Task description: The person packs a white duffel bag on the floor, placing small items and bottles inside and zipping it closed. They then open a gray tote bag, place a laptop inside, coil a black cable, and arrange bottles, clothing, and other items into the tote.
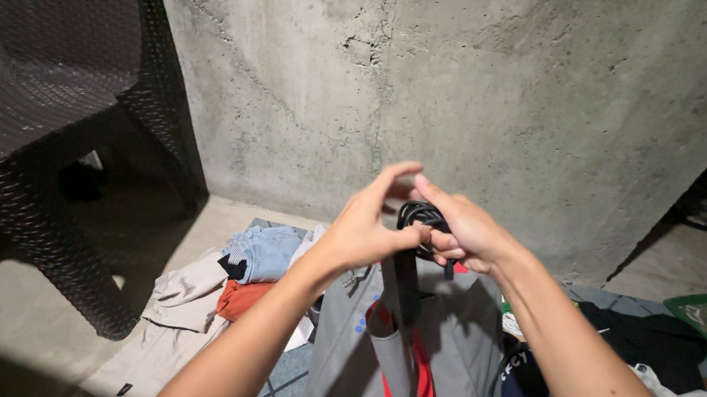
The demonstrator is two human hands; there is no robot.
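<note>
Together, both hands' fingers pinch a black hanger hook (pixel 422 216), the grey shirt (pixel 407 353) hanging straight down lengthwise.

I see matt grey cloth on the shirt (pixel 450 358), a glossy black plastic hanger hook (pixel 418 214), rough bare concrete wall (pixel 471 80) at twelve o'clock, and a woven dark plastic chair (pixel 41 87) at ten.

I have one view only, from the camera on the head. It looks forward and slightly down toward the wall (pixel 487 90), which stands close ahead and fills the upper frame. Both forearms come in from the bottom edge, very near the lens. Left of the wall a chair (pixel 39 104) shows partly; below the wall, the floor (pixel 26 313) appears at a steep angle.
</note>
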